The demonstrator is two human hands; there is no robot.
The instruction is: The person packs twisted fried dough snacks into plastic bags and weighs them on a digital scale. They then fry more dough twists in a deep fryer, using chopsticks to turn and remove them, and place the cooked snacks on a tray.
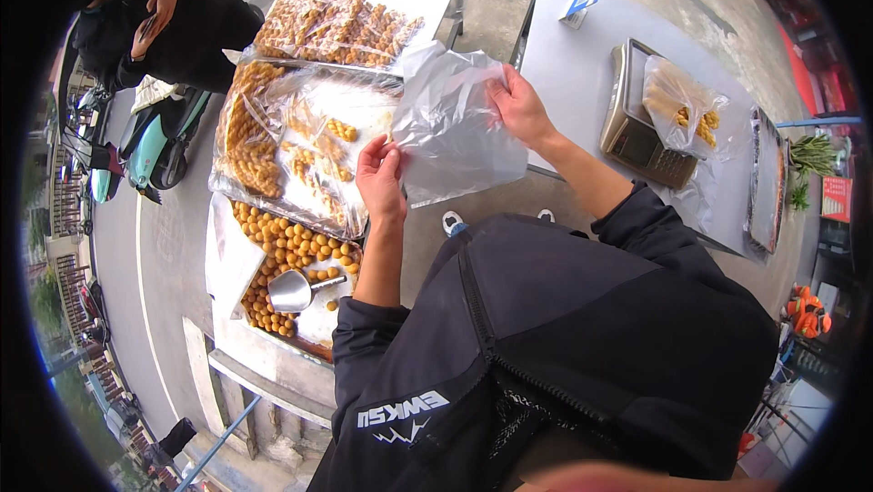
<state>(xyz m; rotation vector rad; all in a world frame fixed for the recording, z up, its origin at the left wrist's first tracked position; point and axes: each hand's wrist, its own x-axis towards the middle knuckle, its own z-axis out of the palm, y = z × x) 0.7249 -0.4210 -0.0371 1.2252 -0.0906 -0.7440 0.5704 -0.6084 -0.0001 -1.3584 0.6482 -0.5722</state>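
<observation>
A thin translucent plastic bag [457, 124] is stretched between my two hands in front of my body. My left hand [382, 175] pinches its edge at one side, and my right hand [518, 106] grips the opposite side near the top. Beyond my left hand lie trays of twisted fried dough [252, 158], covered with clear plastic film. Nearer me, a tray holds round golden fried balls [286, 239] with a metal scoop [290, 291] resting on them. To the right, a digital scale [638, 144] carries a plastic bag with twisted dough pieces [702, 125] in it.
The scale's grey table [580, 62] also bears a small blue and white stand card [582, 4] and a metal tray [764, 181] at its far right. A person in dark clothes [184, 35] stands behind the trays, beside a turquoise scooter [153, 144]. A potted plant [811, 154] is farther right.
</observation>
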